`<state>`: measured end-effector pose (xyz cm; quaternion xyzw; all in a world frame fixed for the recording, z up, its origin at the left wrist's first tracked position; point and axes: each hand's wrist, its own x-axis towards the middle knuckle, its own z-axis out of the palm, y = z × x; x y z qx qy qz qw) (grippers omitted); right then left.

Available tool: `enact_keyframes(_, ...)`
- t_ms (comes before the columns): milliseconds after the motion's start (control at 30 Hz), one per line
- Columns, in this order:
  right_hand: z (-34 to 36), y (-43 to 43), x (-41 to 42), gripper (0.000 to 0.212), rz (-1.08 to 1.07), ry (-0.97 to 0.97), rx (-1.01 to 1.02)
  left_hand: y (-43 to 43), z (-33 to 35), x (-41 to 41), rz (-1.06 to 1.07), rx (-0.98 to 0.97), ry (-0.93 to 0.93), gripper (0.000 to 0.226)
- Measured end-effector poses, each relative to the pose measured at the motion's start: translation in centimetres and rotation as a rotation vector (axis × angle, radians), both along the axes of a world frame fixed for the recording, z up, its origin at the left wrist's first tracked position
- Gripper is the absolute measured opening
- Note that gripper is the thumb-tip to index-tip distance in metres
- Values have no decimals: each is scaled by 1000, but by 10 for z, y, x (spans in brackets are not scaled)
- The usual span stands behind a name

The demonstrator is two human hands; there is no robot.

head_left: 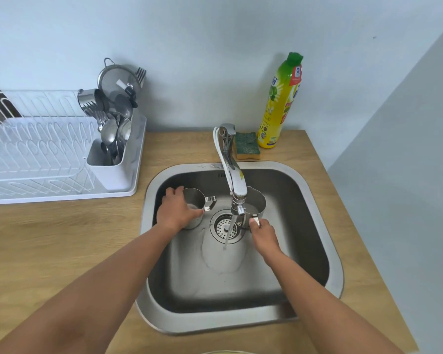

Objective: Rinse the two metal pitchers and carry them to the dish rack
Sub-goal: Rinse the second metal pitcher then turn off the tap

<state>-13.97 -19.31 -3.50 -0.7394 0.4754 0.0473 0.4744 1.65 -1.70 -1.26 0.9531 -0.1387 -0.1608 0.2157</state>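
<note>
Two metal pitchers stand upright inside the steel sink (315,254). My left hand (175,209) wraps around the body of the left pitcher (196,199), whose handle points right. The right pitcher (256,203) sits partly behind the faucet spout, and my right hand (262,232) grips its handle from the near side. A thin stream of water runs from the faucet (234,175) straight onto the drain strainer (226,226), between the two pitchers and touching neither. The white dish rack (36,154) is on the counter to the left.
The rack's cutlery holder (110,159) is packed with spoons, forks, a cup and a strainer. A green sponge (247,148) and a yellow dish soap bottle (279,103) stand behind the sink by the wall. The wooden counter (62,238) surrounds the sink.
</note>
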Motion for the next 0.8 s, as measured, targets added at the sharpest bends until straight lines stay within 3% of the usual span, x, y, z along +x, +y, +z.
enact_keyframes(333, -14, -6, -5, 24, -123, -156, 133, 2, 2, -6, -1, -12, 54, 115)
enact_keyframes(500, 11, -6, -17, 17, -134, -204, 216, -5, 17, -28, -62, -80, -282, 76)
enact_keyframes(567, 17, -4, -25, 18, -116, -217, 218, -8, 19, -44, -86, -171, -307, 58)
enact_keyframes(667, 23, 0, -37, 24, -58, -239, 190, -11, 16, -66, -101, -348, -55, 47)
enact_keyframes(800, 28, 5, -49, 35, 43, -262, 101, -12, 2, -81, -138, -351, 285, 79)
